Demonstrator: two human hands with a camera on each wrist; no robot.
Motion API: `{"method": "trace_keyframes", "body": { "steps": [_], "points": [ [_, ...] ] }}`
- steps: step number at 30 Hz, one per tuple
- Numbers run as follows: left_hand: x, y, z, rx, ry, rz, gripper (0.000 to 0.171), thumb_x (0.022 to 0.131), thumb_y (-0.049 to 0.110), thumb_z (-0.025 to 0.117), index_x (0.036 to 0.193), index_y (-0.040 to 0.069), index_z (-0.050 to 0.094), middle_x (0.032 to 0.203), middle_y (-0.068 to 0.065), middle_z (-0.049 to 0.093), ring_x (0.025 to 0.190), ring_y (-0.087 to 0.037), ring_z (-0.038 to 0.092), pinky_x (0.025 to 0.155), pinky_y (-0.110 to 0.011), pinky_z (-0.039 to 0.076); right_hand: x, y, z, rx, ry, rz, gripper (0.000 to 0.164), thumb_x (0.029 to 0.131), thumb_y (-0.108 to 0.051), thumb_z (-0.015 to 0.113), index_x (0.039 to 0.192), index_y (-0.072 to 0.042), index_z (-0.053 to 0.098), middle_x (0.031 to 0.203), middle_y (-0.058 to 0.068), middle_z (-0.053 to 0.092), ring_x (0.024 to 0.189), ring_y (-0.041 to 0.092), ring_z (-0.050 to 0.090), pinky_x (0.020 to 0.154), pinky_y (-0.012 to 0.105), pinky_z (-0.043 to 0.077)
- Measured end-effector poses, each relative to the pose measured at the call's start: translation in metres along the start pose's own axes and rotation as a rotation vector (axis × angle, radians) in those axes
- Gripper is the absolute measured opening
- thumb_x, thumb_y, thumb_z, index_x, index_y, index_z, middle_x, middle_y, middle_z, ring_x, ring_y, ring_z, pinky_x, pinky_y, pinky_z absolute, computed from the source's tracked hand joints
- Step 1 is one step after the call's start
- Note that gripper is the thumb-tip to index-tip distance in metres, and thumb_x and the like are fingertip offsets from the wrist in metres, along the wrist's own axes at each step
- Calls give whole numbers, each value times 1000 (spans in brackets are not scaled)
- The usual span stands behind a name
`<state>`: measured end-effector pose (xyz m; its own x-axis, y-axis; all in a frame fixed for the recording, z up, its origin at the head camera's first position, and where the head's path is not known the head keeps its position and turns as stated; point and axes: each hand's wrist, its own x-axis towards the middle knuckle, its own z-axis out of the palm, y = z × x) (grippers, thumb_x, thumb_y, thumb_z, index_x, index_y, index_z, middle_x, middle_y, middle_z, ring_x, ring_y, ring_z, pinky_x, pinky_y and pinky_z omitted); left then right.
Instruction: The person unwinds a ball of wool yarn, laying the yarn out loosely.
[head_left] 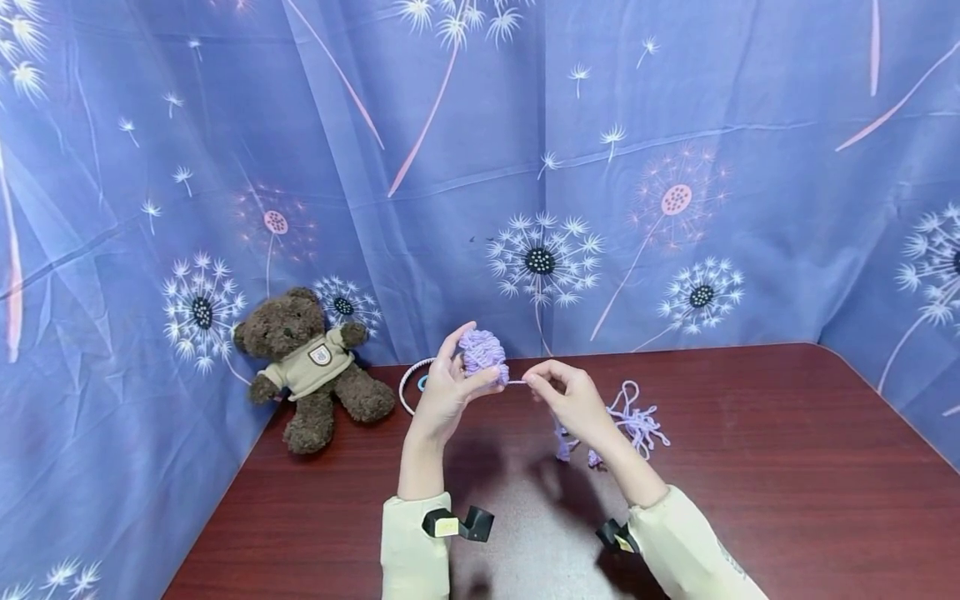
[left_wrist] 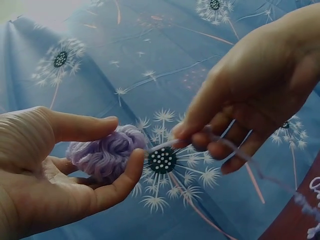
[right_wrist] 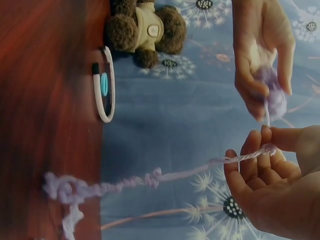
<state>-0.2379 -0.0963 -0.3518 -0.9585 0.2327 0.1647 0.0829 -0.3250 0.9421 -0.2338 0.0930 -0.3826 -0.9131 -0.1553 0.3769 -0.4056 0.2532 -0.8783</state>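
A small lilac ball of yarn (head_left: 482, 352) is gripped between the thumb and fingers of my left hand (head_left: 442, 400), raised above the table. From the ball a short taut strand (left_wrist: 162, 145) runs to my right hand (head_left: 573, 404), whose thumb and forefinger pinch it. Past the right hand the yarn (right_wrist: 180, 175) trails down, kinked and knotted, toward the table, as the right wrist view shows. A loose tangle of the same lilac yarn (head_left: 639, 425) lies on the table behind my right wrist.
A brown teddy bear (head_left: 309, 367) in a beige shirt sits at the table's back left. Beside it is a white cord loop (right_wrist: 111, 85) with a light blue piece (right_wrist: 104, 84). The dark red table (head_left: 750, 467) meets a blue dandelion-print curtain (head_left: 450, 233).
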Motion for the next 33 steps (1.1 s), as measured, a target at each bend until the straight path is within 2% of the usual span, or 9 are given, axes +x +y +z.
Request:
{"method": "trace_keyframes", "body": {
  "steps": [7,9,12,14,16,22,28,31,33],
  "points": [
    [0,1,-9,38,30,-12,78,83,-18,57,150,7,27,112,-6,55,76,-9,62,63,-19,54,4,-2,-24,-1,86,23,18,96,-9,59,98,7,66,79,22,66,64,-2,55,57,17,46],
    [0,2,-12,73,39,-8,72,84,-16,57,148,3,30,105,-2,58,73,-7,60,61,-17,52,5,-2,-33,8,114,23,18,96,-8,59,99,8,66,77,14,67,67,-2,58,59,17,47],
    [-1,2,-16,139,59,13,59,87,-10,58,142,-4,38,94,4,59,70,-5,58,60,-16,49,8,-1,-45,29,151,29,21,97,-8,58,102,11,64,76,-7,66,70,-3,60,66,14,51],
    [-1,3,-18,176,77,26,50,89,-6,59,137,-7,44,89,7,59,70,-5,58,60,-16,48,9,0,-53,35,177,46,24,97,-9,57,104,13,63,75,-21,64,70,-4,61,70,12,53],
    [-2,3,-19,199,95,42,43,90,-4,59,131,-8,48,86,8,59,71,-5,57,61,-17,48,10,1,-60,32,200,69,26,98,-11,56,107,13,62,74,-29,61,71,-6,62,72,11,53],
    [-3,3,-23,177,119,81,31,91,-4,57,122,-6,53,89,7,62,73,-6,59,64,-20,54,12,6,-79,-23,263,100,29,99,-17,56,108,11,61,68,-27,60,69,-9,60,69,11,49],
    [-4,5,-32,138,141,79,27,94,-3,54,121,0,51,85,5,65,69,-10,66,66,-24,59,14,14,-97,-24,330,88,26,98,-14,57,109,9,63,66,-28,57,68,-10,60,71,6,47],
    [-6,6,-36,125,164,84,29,95,-4,53,123,0,50,86,5,65,68,-10,65,66,-23,59,13,19,-104,25,390,112,16,97,-15,59,101,-1,66,66,-26,59,67,-10,61,71,5,49],
    [-7,8,-39,132,179,85,30,95,-5,52,125,-2,49,86,5,65,68,-11,65,66,-23,58,13,22,-109,63,433,129,8,97,-15,60,94,-12,67,67,-26,61,66,-9,62,70,5,50]
  ]
}}
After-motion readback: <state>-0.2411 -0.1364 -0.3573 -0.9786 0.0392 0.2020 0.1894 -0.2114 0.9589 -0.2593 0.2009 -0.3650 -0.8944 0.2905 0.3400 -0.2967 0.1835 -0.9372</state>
